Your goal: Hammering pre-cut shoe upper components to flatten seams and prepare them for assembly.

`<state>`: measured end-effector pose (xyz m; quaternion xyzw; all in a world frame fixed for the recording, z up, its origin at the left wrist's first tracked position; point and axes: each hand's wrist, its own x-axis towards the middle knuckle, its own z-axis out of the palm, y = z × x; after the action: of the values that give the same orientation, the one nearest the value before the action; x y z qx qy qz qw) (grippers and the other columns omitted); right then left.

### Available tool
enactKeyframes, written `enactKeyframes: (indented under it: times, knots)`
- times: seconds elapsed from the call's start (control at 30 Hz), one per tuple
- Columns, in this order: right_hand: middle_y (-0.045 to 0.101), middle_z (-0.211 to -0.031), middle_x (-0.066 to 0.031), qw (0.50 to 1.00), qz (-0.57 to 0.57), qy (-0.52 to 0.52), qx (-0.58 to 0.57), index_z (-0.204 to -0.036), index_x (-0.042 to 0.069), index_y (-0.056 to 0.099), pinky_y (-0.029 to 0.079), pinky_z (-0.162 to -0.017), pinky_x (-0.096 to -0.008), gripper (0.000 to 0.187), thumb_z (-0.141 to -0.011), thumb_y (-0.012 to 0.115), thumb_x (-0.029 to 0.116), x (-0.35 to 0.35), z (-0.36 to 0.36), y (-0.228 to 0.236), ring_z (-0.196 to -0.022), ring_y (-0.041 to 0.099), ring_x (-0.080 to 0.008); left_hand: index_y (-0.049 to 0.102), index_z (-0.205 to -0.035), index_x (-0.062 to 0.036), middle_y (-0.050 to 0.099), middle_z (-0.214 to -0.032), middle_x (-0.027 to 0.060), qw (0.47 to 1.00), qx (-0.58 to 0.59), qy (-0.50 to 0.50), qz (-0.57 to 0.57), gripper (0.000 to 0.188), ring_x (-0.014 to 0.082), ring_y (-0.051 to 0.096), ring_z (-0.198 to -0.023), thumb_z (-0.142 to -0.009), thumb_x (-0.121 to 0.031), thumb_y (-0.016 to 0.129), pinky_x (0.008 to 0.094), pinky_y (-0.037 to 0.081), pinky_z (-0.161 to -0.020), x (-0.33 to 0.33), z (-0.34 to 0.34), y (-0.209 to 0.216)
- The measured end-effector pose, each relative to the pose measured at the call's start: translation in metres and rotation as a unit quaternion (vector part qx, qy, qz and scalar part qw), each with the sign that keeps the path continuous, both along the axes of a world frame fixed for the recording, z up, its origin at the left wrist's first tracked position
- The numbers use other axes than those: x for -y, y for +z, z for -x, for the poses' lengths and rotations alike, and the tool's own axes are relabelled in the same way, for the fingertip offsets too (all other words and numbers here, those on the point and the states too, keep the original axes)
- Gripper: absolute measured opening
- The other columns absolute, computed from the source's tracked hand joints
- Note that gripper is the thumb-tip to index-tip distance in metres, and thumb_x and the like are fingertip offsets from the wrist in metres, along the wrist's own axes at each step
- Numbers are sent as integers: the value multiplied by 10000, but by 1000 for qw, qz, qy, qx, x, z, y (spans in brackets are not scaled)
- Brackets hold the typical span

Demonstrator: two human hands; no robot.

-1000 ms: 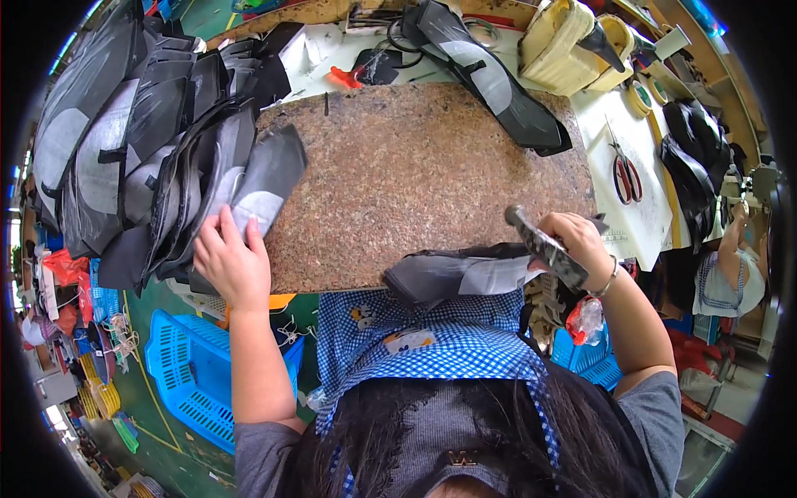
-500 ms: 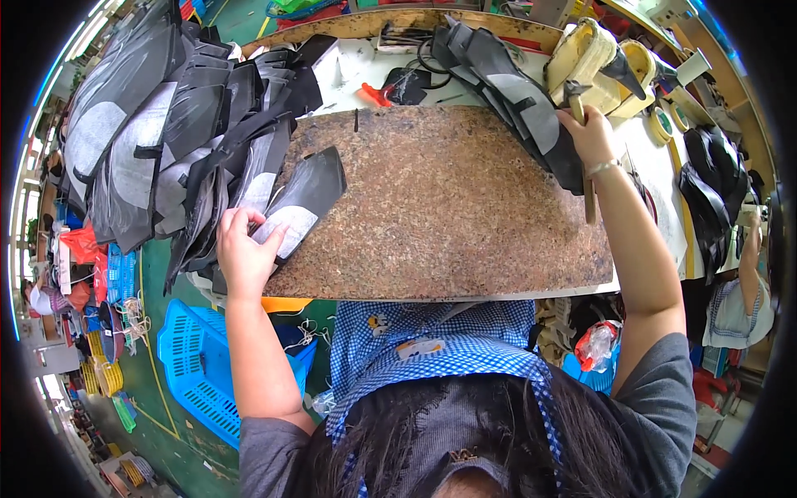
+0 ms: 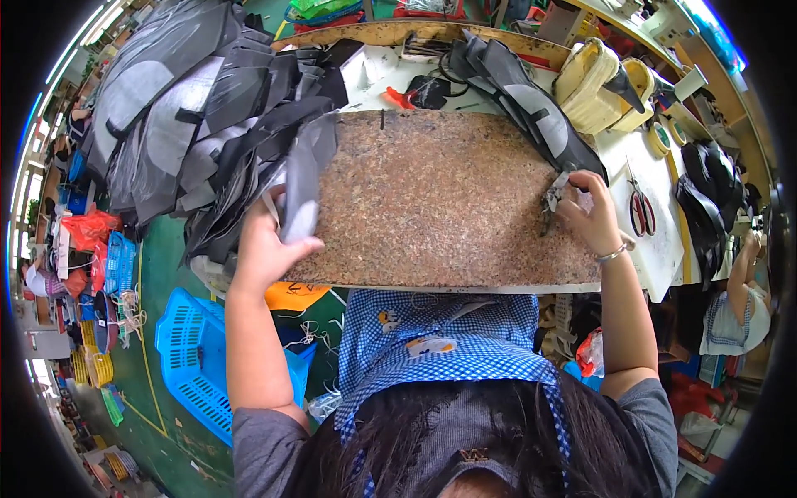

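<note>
On the left side of the work board, my left hand (image 3: 270,249) holds a dark, flat, flexible cut piece (image 3: 309,170) with a pale patch. The piece is tilted up and blurred, and my fingers are partly hidden behind it. Large stacks of similar dark pieces (image 3: 166,108) lie just beyond that hand. My right hand (image 3: 594,220) is closed round a hammer (image 3: 551,199) over the right part of the board; its metal head is smeared by motion and its handle end shows past my wrist. A smaller pile of dark pieces (image 3: 531,104) lies beyond the hammer.
The brown speckled board (image 3: 440,199) covers most of the white table. Red-handled scissors (image 3: 641,212) lie at the right, with yellowish tape-wrapped holders (image 3: 589,79) behind. An orange-handled tool (image 3: 400,98) lies at the back. A blue basket (image 3: 195,357) stands lower left. Another person (image 3: 739,315) is at far right.
My left hand has lifted the dark piece off the board and tilted it up. My right hand has brought the hammer nearer, away from the right pile, and turned it so its head points left.
</note>
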<state>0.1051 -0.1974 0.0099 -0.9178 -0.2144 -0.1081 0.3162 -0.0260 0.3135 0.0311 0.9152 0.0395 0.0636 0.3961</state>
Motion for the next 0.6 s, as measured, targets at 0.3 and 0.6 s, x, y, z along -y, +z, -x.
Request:
enactKeyframes:
  times: [0.3,0.6]
  knots:
    - [578,-1301,-147,927,57,356,107,-1330,86,526,364,-1087,-491,763,-671,839,311,-212,75,85,-1252,525,-336,611,-936,-48,690,-893,153,939,-102,-211,-251,414,381,677,-834,-711,-313,836,467,534,-750,91,25,44]
    - [664,-754,-113,884,64,291,-361,-908,35,697,497,-653,-331,368,-769,819,353,-162,44,55,-701,631,-199,636,-975,-11,676,-851,85,999,2,-41,-36,472,231,658,-790,-738,-355,852,350,528,-742,-4,34,-3]
